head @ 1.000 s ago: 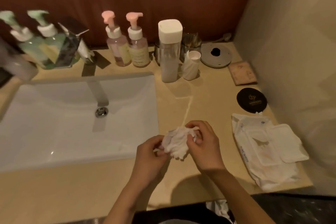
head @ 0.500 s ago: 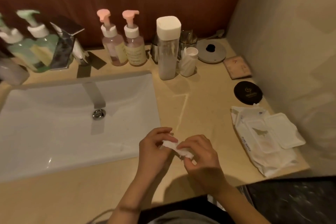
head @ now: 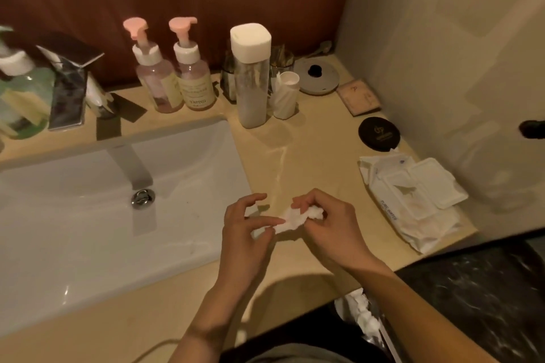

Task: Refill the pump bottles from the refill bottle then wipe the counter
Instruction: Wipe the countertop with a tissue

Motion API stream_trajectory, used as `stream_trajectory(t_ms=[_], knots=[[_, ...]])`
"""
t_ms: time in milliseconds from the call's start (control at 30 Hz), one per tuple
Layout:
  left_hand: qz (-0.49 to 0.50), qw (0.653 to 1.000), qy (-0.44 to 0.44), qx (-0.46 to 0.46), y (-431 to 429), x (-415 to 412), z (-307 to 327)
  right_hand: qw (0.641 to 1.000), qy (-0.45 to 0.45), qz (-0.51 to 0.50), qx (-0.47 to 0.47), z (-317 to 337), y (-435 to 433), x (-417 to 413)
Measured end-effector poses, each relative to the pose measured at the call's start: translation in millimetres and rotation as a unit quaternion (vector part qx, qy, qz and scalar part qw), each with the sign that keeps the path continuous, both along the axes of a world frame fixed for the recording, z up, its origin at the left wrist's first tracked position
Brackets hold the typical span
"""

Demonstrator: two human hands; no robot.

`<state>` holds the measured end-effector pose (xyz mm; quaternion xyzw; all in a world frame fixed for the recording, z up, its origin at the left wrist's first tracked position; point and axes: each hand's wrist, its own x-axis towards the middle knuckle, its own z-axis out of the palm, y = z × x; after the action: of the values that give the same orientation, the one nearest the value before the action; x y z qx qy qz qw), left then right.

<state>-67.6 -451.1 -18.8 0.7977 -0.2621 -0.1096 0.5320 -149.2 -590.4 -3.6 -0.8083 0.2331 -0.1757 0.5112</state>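
Observation:
A crumpled white wipe (head: pixel 296 219) is held between both hands just above the beige counter (head: pixel 318 156), right of the sink. My left hand (head: pixel 244 230) pinches its left end with thumb and fingertips. My right hand (head: pixel 330 227) grips its right end with curled fingers. Two pink pump bottles (head: pixel 159 79) (head: pixel 194 79) stand at the back of the counter. A tall clear refill bottle (head: pixel 253 76) with a white cap stands to their right. Green pump bottles (head: pixel 20 91) sit at the far left.
A white sink (head: pixel 88 215) with a faucet (head: pixel 129 165) fills the left. An open wipes pack (head: pixel 413 200) lies at the right, with a black round lid (head: pixel 379 134), a small box (head: pixel 358 97), a grey disc (head: pixel 317 75) and a white cup (head: pixel 286 94) behind it.
The bunched wipe has been drawn out between my hands into a flatter strip. My hands have lowered a little toward the counter and moved slightly apart.

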Motion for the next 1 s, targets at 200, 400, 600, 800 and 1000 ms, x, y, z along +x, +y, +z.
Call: stream_trajectory(t_ms=[200, 400, 600, 800, 1000], knots=[[-0.045, 0.998, 0.001, 0.054, 21, 2, -14, 0.980, 0.072, 0.062, -0.174, -33, 10, -25], [-0.049, 0.996, 0.066, 0.024, 35, -3, -23, 0.949, 0.129, 0.124, -0.258, -43, 20, -56], [-0.056, 0.996, 0.065, 0.008, 34, -7, -20, 0.885, 0.157, 0.220, -0.380, -51, 22, -60], [-0.008, 0.999, 0.048, 0.023, 30, -5, -14, 0.849, 0.197, 0.268, -0.410, -42, -2, -20], [0.063, 0.997, 0.044, 0.029, 28, -7, -7, 0.831, 0.179, 0.312, -0.425, -45, -36, 31]])
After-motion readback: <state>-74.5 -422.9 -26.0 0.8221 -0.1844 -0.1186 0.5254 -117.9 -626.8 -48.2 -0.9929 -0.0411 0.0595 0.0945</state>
